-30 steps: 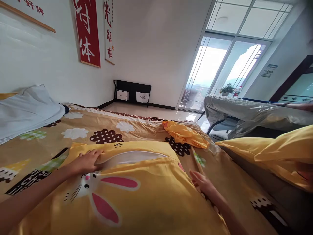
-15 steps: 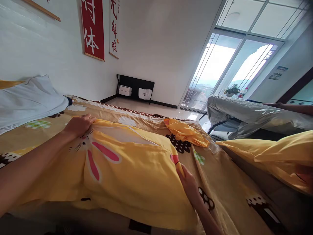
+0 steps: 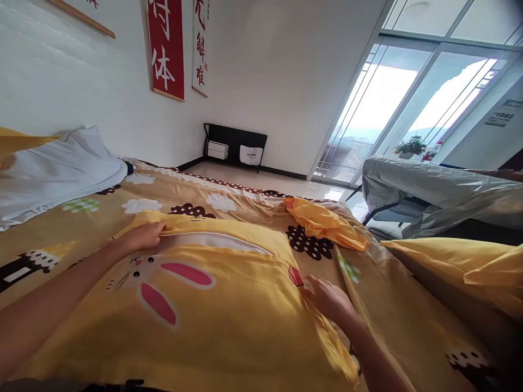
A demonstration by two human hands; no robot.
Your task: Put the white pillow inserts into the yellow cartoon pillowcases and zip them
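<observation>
One pillow (image 3: 229, 321) lay on the blanket (image 3: 392, 310). The left hand (image 3: 144, 238), curled in, held it by the slit (image 3: 220, 242); the right hand (image 3: 330, 298), half curled, was at the edge, grip unclear.

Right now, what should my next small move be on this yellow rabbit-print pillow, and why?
I'd probably ease the edges of the opening together from its left end, with the right hand steadying the yellow pillow: the opening gapes, showing white inside, the left hand is at its left end, and the right hand is by the pillow's right edge.
</observation>
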